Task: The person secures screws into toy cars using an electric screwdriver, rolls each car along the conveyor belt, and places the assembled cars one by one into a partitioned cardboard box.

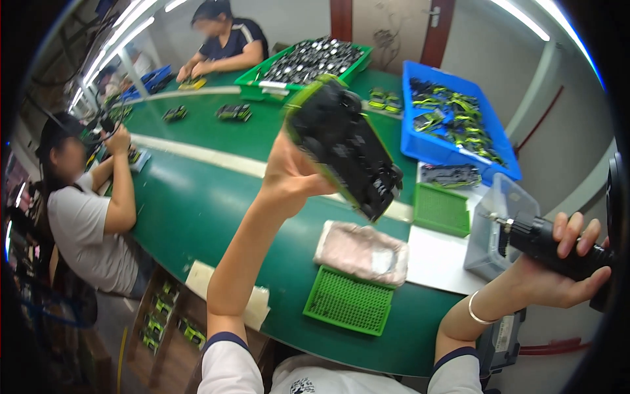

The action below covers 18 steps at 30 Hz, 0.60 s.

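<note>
My left hand (289,172) is raised over the table, fingers closed on a black-and-lime-green toy car (344,141). The car is tilted with its dark underside in view, and motion blurs it slightly. On the right, my right hand (561,272) wraps round a black electric screwdriver (533,235). Its metal tip points left, above a clear plastic bin (478,253). Below the car lie a pink cloth-lined tray (341,244) and a green perforated tray (348,303). Another green tray (441,209) rests on a white sheet beside the clear bin.
A blue bin (412,141) of black-and-green parts stands at the far right. A green bin (262,90) heaped with black parts is at the back. Several cars sit across the green table (197,190). One co-worker (85,217) sits left, another (230,46) at the back.
</note>
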Motion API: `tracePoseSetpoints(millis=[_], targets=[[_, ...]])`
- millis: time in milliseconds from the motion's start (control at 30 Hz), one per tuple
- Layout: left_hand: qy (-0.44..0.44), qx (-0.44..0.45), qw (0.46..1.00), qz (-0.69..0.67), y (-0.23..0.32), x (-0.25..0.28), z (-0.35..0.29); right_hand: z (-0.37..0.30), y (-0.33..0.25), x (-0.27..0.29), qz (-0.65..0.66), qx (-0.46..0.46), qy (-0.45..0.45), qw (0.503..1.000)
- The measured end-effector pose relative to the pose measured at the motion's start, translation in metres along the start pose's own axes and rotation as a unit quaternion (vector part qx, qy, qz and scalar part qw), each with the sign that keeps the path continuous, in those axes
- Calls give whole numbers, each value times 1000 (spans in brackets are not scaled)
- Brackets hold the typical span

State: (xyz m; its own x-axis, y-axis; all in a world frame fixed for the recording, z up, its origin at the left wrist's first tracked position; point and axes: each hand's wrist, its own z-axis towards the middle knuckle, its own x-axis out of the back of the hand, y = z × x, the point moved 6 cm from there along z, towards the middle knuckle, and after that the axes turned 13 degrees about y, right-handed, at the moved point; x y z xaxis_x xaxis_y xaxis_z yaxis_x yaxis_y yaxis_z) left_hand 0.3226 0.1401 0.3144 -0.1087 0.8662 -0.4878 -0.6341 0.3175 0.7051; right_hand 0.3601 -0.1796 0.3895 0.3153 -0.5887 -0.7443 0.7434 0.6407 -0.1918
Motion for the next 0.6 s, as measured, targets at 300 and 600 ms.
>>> tracePoseSetpoints(millis=[300,600], targets=[[-3,13,999,-49,5,9,-2,5,-16,6,-21,51,46,997],[135,-16,990,45,21,102,-20,5,-10,4,26,4,-11,1000]])
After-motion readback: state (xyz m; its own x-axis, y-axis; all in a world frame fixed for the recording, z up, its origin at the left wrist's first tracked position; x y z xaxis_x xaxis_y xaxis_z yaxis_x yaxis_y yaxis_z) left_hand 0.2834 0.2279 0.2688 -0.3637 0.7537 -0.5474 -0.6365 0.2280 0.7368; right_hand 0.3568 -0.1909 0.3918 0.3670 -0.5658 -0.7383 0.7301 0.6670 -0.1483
